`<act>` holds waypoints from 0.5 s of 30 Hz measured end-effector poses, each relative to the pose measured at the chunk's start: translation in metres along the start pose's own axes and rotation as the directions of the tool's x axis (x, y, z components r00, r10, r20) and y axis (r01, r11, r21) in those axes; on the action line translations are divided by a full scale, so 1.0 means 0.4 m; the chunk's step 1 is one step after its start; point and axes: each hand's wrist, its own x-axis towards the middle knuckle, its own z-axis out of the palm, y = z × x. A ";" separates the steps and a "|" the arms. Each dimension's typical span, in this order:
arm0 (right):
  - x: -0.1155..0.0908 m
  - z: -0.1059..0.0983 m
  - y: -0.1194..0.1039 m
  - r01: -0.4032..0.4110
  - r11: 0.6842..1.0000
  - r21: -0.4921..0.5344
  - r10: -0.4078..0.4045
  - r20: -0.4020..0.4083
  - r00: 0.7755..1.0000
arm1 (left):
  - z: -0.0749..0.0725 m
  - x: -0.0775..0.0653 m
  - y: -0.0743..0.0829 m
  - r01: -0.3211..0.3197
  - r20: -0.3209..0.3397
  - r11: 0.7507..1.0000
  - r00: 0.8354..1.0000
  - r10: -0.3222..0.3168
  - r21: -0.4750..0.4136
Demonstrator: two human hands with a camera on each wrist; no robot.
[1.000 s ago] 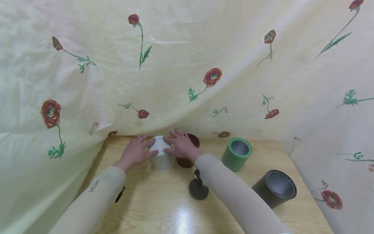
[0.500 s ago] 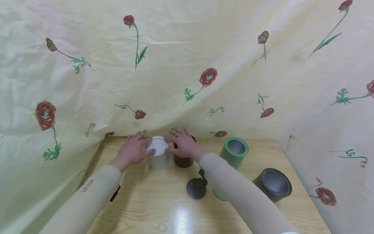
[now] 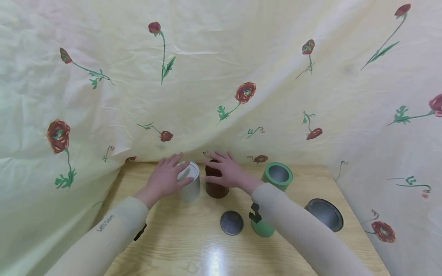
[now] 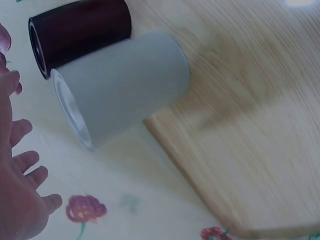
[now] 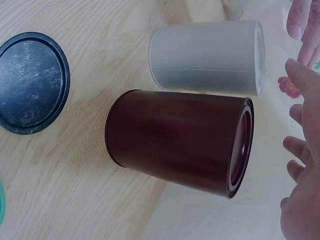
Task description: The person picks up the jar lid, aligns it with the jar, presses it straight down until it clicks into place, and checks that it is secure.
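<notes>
Near the back edge of the table stands a white can (image 3: pixel 190 189) with a white lid on its top. My left hand (image 3: pixel 165 178) hovers over its left side, fingers spread and holding nothing. In the left wrist view the fingertips sit apart from the lid. Close to the right of it is a dark brown can (image 5: pixel 175 142), upright, with a recessed top that my right hand (image 3: pixel 228 170) partly covers in the head view. The right hand's fingers are spread too, off the can's rim in the right wrist view.
A round black lid (image 3: pixel 231 222) lies on the wooden table (image 3: pixel 165 241). Beside it is a green lid (image 3: pixel 263 229), partly behind the right sleeve. An open green can (image 3: pixel 268 175) and an open black can (image 3: pixel 324 214) stand to the right. Flowered cloth (image 3: pixel 193 96) hangs behind.
My right hand has left the white can's lid and moved right, over the brown can. The left hand has let go of the lid and stays above the white can.
</notes>
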 end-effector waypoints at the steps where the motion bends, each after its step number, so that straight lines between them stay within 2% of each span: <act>1: -0.007 -0.004 0.002 -0.001 1.000 0.003 0.001 -0.001 1.000 | 0.001 -0.001 0.006 -0.004 -0.011 1.000 1.000 0.004 -0.001; 7: -0.057 -0.022 0.009 -0.009 0.999 0.043 0.009 0.002 1.000 | 0.014 -0.012 0.036 -0.012 -0.048 0.999 0.999 0.011 -0.031; 15: -0.126 -0.006 0.016 -0.009 0.995 0.100 0.012 -0.030 0.999 | 0.043 -0.038 0.090 -0.058 -0.058 0.998 0.997 0.056 -0.036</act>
